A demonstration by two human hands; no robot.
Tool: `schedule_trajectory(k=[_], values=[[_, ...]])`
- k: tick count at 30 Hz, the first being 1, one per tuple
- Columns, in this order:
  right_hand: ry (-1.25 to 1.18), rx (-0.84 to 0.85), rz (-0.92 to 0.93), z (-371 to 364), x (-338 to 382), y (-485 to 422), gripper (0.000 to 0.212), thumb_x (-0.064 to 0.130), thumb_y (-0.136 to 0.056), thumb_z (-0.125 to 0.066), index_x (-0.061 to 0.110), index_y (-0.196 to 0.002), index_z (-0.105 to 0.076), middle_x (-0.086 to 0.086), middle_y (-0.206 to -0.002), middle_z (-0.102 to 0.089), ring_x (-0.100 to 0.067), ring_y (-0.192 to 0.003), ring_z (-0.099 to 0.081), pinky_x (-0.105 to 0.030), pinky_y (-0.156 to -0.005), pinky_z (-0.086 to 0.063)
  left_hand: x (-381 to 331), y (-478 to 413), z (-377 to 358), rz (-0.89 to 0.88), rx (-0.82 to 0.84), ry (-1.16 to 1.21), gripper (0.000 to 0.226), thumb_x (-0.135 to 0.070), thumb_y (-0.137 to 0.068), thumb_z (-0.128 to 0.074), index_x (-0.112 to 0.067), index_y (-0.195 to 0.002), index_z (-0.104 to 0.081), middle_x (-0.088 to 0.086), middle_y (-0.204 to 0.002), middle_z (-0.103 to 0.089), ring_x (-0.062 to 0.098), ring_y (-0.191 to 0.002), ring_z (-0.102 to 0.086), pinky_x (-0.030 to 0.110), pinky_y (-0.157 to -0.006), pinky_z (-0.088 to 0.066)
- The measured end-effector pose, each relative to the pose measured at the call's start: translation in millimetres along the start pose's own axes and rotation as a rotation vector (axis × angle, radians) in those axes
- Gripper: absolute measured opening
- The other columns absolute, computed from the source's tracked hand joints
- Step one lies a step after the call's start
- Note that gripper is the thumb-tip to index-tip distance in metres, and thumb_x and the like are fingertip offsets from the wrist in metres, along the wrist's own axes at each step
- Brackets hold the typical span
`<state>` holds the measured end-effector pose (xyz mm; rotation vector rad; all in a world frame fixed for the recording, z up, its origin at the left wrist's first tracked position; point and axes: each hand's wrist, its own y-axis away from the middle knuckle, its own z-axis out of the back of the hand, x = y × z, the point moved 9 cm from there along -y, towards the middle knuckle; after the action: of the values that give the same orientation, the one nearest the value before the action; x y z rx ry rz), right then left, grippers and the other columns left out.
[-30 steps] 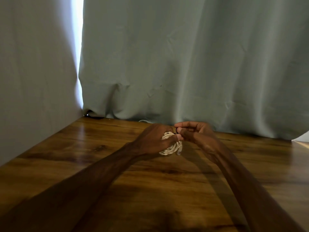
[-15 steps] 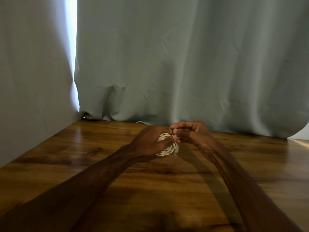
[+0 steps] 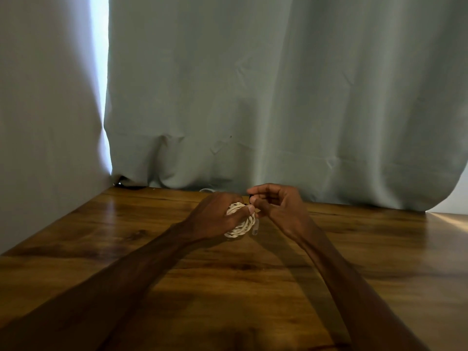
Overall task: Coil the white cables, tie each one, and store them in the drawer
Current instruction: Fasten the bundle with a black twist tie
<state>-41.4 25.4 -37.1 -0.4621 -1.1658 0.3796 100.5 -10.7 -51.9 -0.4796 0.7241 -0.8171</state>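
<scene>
Left hand (image 3: 217,216) fingers curl round the coiled white cable (image 3: 240,225), thumb pressed across its top. Right hand (image 3: 276,206) thumb and forefinger pinch a small dark bit (image 3: 250,198), likely the tie, just above the coil. Clear cable end (image 3: 255,229) hangs off the coil's right side. Change: half a second back the right fingertips sat tight against the left thumb, now drawn slightly up and right, coil unchanged. Reads as the tie being pulled snug; storing not begun. Coil is just above the wooden desk (image 3: 253,287), near its back edge, mid-width. Curtain (image 3: 253,97) hangs along the back edge, close behind the knuckles, with another white loop (image 3: 206,190) poking out under it. Room to move toward front and right edges. Drawer not in view
</scene>
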Motion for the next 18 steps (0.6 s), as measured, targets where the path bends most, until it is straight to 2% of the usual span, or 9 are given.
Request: schedule_trajectory(k=[7,10,13,18], values=[[-0.089,0.024,-0.040,2,1,3,0.020,-0.004,-0.090,-0.070,-0.003,-0.110,-0.074,-0.024,-0.097,-0.075,-0.020,-0.078,-0.073,-0.025,-0.070,-0.061,-4,0,-1,0.002,0.023,0.058,0.046,-0.063,-0.093,-0.053,-0.023,-0.087,-0.075,-0.006,-0.080,-0.076,0.008,-0.072,-0.072,0.048,-0.069,-0.058],[-0.188,0.054,-0.132,4,-6,6,0.022,-0.004,-0.087,-0.072,-0.001,-0.109,-0.075,-0.019,-0.096,-0.077,-0.019,-0.080,-0.074,-0.026,-0.071,-0.061,-7,1,-1,-0.018,0.040,0.025,0.045,-0.062,-0.094,-0.053,-0.024,-0.087,-0.074,-0.007,-0.080,-0.076,0.005,-0.072,-0.072,0.045,-0.067,-0.058],[-0.250,0.086,-0.253,3,-16,8,0.024,-0.001,-0.085,-0.075,0.002,-0.109,-0.076,-0.016,-0.099,-0.079,-0.024,-0.088,-0.076,-0.031,-0.074,-0.064,-12,2,-3,-0.060,0.053,-0.029,0.042,-0.059,-0.094,-0.051,-0.024,-0.087,-0.074,-0.008,-0.078,-0.074,0.004,-0.070,-0.069,0.042,-0.065,-0.057],[-0.321,0.062,-0.256,1,-18,8,0.021,0.006,-0.088,-0.075,0.005,-0.109,-0.078,-0.013,-0.100,-0.078,-0.024,-0.092,-0.075,-0.037,-0.084,-0.063,2,1,-1,0.004,0.037,-0.006,0.047,-0.065,-0.093,-0.049,-0.025,-0.087,-0.072,-0.006,-0.080,-0.074,0.006,-0.072,-0.070,0.045,-0.068,-0.058]])
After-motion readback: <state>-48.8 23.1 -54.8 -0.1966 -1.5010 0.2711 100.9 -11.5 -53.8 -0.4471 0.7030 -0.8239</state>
